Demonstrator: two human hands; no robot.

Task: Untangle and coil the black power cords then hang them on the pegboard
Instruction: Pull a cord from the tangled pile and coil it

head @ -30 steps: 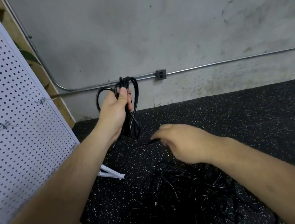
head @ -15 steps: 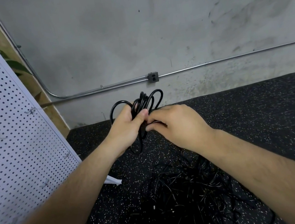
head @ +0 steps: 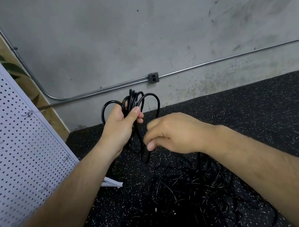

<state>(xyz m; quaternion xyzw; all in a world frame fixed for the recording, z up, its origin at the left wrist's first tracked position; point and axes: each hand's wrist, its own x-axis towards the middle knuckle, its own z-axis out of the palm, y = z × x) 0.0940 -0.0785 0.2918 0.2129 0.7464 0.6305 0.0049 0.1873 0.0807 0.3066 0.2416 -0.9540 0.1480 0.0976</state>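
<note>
Head view: black cord (head: 133,100) up in left hand (head: 121,128), just left of right hand (head: 175,134), above and behind the tangled pile (head: 192,193) on the floor (head: 258,118). Coiled into several loops fanning out over the fist, tail hanging below. Left fingers and thumb wrapped tight round the bundle. Right fingers curled, pinching the tail. Pegboard (head: 17,148) at far left.
</note>
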